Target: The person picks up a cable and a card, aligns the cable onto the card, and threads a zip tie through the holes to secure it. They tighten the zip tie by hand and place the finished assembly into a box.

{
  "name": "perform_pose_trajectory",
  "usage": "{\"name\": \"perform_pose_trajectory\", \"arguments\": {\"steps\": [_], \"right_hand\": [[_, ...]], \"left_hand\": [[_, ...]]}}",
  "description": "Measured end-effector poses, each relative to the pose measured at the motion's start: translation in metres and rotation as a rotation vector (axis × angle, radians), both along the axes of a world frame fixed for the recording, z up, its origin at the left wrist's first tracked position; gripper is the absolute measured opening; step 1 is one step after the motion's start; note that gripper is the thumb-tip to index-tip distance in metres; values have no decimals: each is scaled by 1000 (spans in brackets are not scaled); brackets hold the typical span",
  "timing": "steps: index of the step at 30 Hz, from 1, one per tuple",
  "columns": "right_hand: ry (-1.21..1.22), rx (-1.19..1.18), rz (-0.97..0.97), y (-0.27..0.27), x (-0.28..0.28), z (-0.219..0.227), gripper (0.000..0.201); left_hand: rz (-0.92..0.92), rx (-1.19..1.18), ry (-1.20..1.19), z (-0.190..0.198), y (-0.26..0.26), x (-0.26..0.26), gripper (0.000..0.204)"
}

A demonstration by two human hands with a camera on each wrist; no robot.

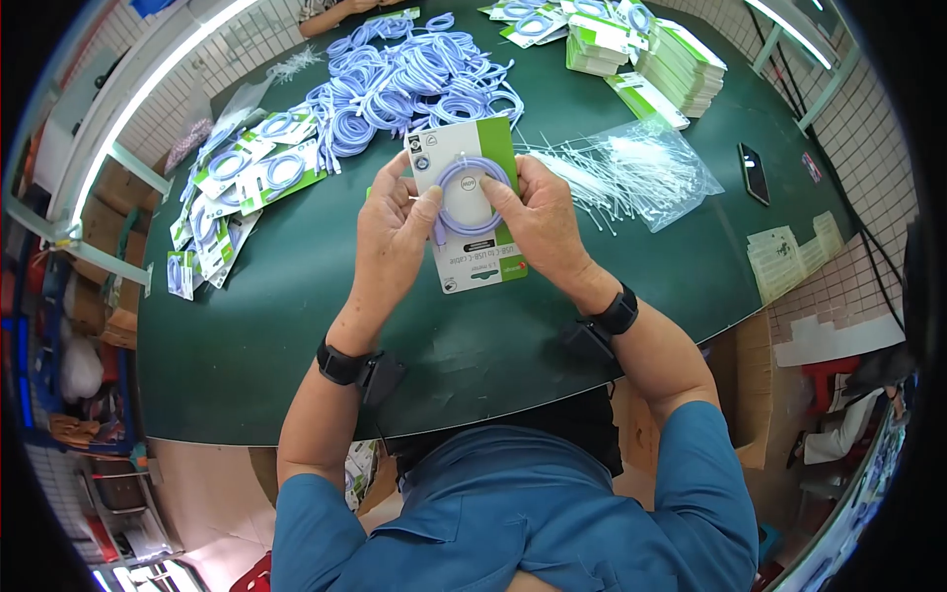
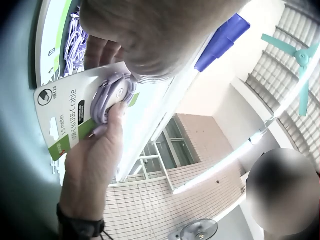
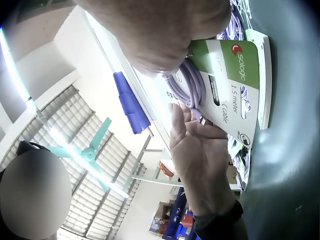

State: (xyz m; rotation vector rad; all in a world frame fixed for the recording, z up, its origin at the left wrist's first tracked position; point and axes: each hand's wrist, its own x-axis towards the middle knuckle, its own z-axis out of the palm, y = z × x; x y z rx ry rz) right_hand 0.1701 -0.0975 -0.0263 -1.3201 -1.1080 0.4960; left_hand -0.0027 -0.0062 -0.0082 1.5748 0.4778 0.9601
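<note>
A white and green card [image 1: 472,264] with a coiled lilac cable [image 1: 457,225] on its front is held up over the table between both hands. My left hand [image 1: 393,235] pinches the card's left edge, its thumb on the coil. At the right edge my right hand [image 1: 548,219] grips the card, thumb pressing the coil's upper right. In the left wrist view the cable [image 2: 98,102] lies flat against the card [image 2: 59,112]; the right wrist view shows a plug end near the left hand's fingers [image 3: 187,120]. Fingers behind the card are hidden.
A heap of lilac cables [image 1: 395,84] lies at the back, with carded cables [image 1: 286,170] to its left. Stacked cards [image 1: 681,69] stand back right. White ties on a plastic bag [image 1: 656,173], a phone [image 1: 753,174] and a paper sheet [image 1: 789,259] lie right. Another person's hands [image 1: 340,12] show at the far edge.
</note>
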Motion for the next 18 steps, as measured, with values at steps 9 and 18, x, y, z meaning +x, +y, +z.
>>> {"name": "perform_pose_trajectory", "arguments": {"steps": [9, 18], "right_hand": [[-96, -11, 84, -3, -6, 2, 20], [165, -87, 279, -6, 0, 3, 26]], "left_hand": [[-115, -179, 90, -27, -20, -22, 47], [-27, -405, 207, -20, -2, -73, 43]]}}
